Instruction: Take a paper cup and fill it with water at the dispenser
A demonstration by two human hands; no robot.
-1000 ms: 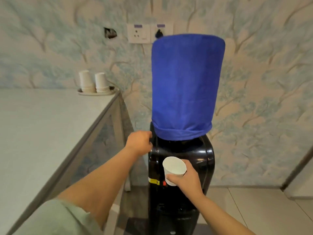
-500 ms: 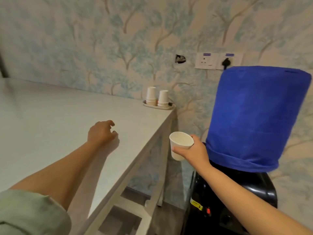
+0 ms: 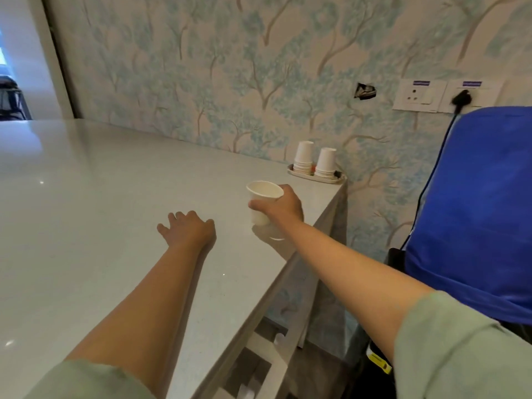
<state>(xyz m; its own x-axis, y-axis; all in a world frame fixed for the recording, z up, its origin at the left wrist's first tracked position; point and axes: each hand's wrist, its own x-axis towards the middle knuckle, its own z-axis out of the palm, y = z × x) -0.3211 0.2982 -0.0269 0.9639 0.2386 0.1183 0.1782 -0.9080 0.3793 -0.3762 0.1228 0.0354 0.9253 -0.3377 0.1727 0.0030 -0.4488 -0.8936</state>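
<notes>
My right hand (image 3: pixel 280 207) grips a white paper cup (image 3: pixel 263 201) upright, just above the glossy white counter (image 3: pixel 86 226) near its right edge; its reflection shows below it. I cannot see inside the cup. My left hand (image 3: pixel 188 230) lies palm down on the counter left of the cup, fingers spread, holding nothing. The water dispenser stands at the far right: a bottle under a blue cloth cover (image 3: pixel 475 211) on a black body (image 3: pixel 394 256). Its taps are out of view.
Two stacks of upside-down paper cups (image 3: pixel 315 161) sit on a small tray (image 3: pixel 316 177) at the counter's back right corner. Wall sockets (image 3: pixel 420 95) with a plugged cable are above the dispenser. A doorway opens at far left.
My view has swung left from the dispenser to the counter. My right hand carried the cup from the dispenser front to over the counter. My left hand left the dispenser and settled on the counter.
</notes>
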